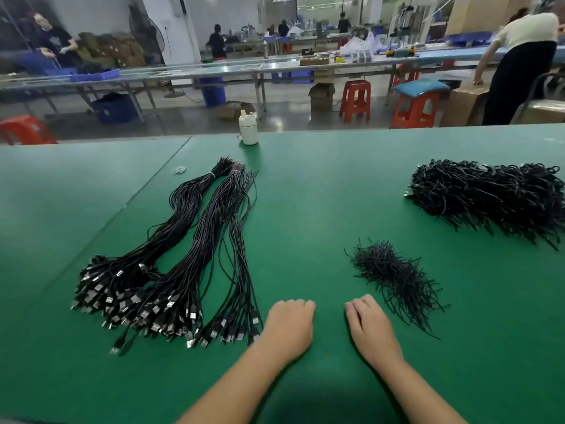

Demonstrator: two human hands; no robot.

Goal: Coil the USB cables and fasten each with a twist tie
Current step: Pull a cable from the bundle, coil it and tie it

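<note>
Table (pixel 305 209): smooth green mat with a soft sheen, seamed at the left.
USB cables (pixel 195 240): thin black plastic-sheathed cords, slightly glossy, their near ends tipped with bright metal plugs.
Twist ties (pixel 394 276): matt black strips, thin and wiry, in a loose heap.
Coiled cables (pixel 489 194): a glossy black plastic tangle at far right.
Bottle (pixel 248 127): smooth white plastic, faintly shiny.
Stools (pixel 354 99): glossy red moulded plastic.
Boxes (pixel 321 96): plain matt brown cardboard.
</note>
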